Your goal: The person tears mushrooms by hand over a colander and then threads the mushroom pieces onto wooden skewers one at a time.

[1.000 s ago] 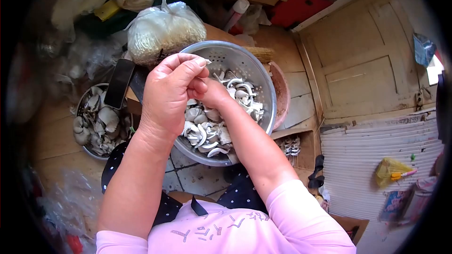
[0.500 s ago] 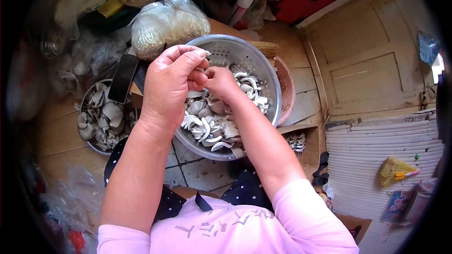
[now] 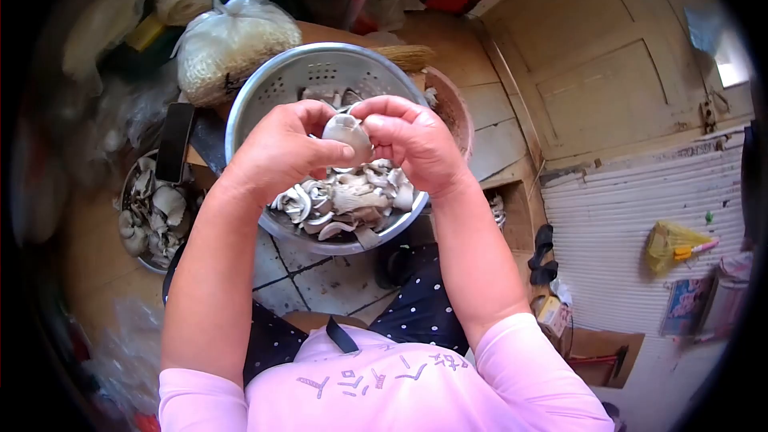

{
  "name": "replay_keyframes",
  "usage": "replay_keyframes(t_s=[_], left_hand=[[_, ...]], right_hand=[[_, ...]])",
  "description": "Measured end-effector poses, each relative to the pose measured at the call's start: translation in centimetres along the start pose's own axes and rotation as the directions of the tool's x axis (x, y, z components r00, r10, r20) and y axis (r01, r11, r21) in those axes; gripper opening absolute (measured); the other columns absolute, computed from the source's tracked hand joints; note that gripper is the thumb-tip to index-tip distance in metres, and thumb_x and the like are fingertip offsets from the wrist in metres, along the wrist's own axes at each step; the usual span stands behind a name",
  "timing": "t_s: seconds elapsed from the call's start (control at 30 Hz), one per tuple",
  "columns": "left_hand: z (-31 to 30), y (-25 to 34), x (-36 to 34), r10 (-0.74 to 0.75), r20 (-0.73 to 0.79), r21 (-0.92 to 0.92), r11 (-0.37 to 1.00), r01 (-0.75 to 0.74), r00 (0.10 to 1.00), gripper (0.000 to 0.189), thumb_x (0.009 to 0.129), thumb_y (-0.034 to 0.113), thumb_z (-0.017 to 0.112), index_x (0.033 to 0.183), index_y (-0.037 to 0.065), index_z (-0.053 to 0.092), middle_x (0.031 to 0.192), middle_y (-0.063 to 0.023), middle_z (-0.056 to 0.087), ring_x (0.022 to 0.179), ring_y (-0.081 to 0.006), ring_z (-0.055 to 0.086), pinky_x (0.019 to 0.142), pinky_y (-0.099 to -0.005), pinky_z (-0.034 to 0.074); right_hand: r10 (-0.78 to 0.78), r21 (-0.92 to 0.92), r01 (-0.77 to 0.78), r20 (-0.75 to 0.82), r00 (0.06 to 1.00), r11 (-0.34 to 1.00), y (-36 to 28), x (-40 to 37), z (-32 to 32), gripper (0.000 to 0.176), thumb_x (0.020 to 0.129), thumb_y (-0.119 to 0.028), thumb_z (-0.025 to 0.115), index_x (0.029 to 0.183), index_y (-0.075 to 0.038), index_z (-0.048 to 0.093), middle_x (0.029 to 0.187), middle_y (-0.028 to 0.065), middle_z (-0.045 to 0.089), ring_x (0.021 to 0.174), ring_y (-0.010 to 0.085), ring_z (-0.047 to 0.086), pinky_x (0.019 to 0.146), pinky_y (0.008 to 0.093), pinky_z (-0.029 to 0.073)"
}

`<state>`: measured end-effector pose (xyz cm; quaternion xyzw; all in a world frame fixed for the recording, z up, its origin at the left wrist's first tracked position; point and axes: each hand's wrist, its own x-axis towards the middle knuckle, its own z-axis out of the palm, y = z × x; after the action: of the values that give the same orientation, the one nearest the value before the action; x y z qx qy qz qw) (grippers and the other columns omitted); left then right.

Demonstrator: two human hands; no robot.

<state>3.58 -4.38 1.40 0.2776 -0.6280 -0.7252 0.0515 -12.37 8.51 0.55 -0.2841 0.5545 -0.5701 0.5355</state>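
Both hands are over a large metal colander (image 3: pixel 260 108) that holds torn oyster mushroom pieces (image 3: pixel 364 200). My left hand (image 3: pixel 276 148) pinches a pale grey oyster mushroom (image 3: pixel 347 134), its thumb lying across the lower part of the cap. On the other side, my right hand (image 3: pixel 420 140) has its thumb and fingers closed at the mushroom's upper right edge. The mushroom is held above the pile, and its underside is hidden from me.
To the left, a smaller bowl of whole oyster mushrooms (image 3: pixel 164 208) stands beside a black phone (image 3: pixel 174 144). A tied plastic bag (image 3: pixel 232 52) sits behind the colander. A pink basin (image 3: pixel 452 104) is to its right, near a wooden door (image 3: pixel 600 72).
The left hand has lowered from holding up a small whitish piece. Both hands have come together on a larger mushroom. The camera view has shifted, so the surroundings appear further left.
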Motion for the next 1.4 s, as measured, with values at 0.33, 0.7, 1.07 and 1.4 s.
replay_keyframes(t_s=[0.33,0.7,1.07,1.4], left_hand=[[3.9,-1.0,1.7,-0.033,0.134,-0.449,0.889,0.090,0.990,0.032,0.077,0.009,0.074,0.105,0.003,0.060,0.092,-0.0062,0.065,0.072,-0.0112,0.060,0.057,-0.0223,0.050],[5.7,-0.6,2.8,0.037,0.068,-0.432,0.902,-0.004,0.997,0.025,0.078,0.008,0.074,0.095,0.005,0.058,0.082,-0.0068,0.064,0.064,-0.0118,0.061,0.051,-0.0227,0.048],[5.5,-0.4,2.1,0.020,0.060,-0.414,0.910,0.007,0.998,0.028,0.077,0.007,0.076,0.101,0.001,0.062,0.084,-0.0056,0.065,0.062,-0.0098,0.058,0.052,-0.0213,0.047],[4.6,-1.2,1.7,0.009,0.128,-0.549,0.833,0.063,0.992,0.026,0.078,0.006,0.074,0.100,0.001,0.061,0.082,-0.0069,0.065,0.058,-0.0101,0.057,0.052,-0.0223,0.049]], right_hand=[[-0.008,0.100,0.017,-0.092,0.996,0.995,-0.3,-3.4,-2.5,0.019,0.086,-0.013,0.068,0.099,-0.001,0.063,0.086,0.0046,0.065,0.073,0.0107,0.062,0.066,0.0225,0.052],[-0.118,-0.044,0.112,-0.174,0.978,0.993,-0.5,-2.9,-3.0,0.019,0.086,-0.019,0.069,0.092,-0.001,0.064,0.077,0.0021,0.063,0.065,0.0064,0.056,0.059,0.0194,0.045],[-0.085,0.035,0.092,-0.150,0.985,0.995,-0.2,-3.0,-2.9,0.020,0.085,-0.019,0.070,0.093,-0.001,0.065,0.078,0.0032,0.065,0.065,0.0082,0.060,0.060,0.0201,0.049],[-0.080,0.067,0.087,-0.100,0.992,0.994,-0.2,-2.8,-1.8,0.020,0.087,-0.022,0.068,0.091,-0.002,0.065,0.077,0.0025,0.064,0.065,0.0078,0.057,0.058,0.0211,0.048]])
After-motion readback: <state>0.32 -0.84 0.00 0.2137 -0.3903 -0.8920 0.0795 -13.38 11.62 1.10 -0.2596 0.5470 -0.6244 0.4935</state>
